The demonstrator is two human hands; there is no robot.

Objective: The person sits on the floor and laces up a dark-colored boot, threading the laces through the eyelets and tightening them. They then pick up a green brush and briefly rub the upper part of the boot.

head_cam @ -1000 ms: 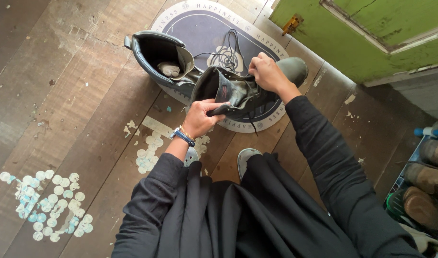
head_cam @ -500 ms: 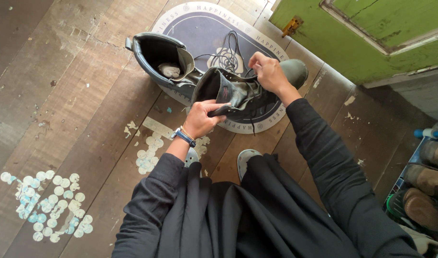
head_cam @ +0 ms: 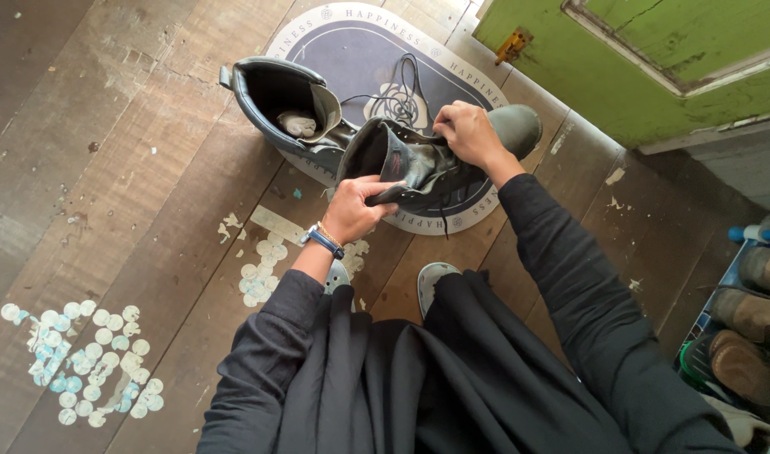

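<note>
Held boot (head_cam: pixel 419 168): dark lace-up, lifted above the mat (head_cam: pixel 351 50), lying on its side with the opening toward the person; position unchanged from a second ago. Left hand (head_cam: pixel 355 210): closed around the boot's rear collar, thumb over the edge, wristband (head_cam: pixel 322 240) at the wrist; the grip sits a little higher on the collar than before. Right hand (head_cam: pixel 469 134): fingers curled shut on the tongue and lacing area at the top of the boot, much as earlier, shifted slightly toward the opening. Laces (head_cam: pixel 406 92): loose black loops trailing from the boot across the mat, same spread as before. Second boot (head_cam: pixel 284 105): stands upright on the mat's left edge, just beside the held one, a pale wad inside; unmoved. Floor (head_cam: pixel 108 168): worn planks with patches of pale round stickers. Green door (head_cam: pixel 654 59): upper right. Shoe rack (head_cam: pixel 746 328): right edge, holding brown footwear.
</note>
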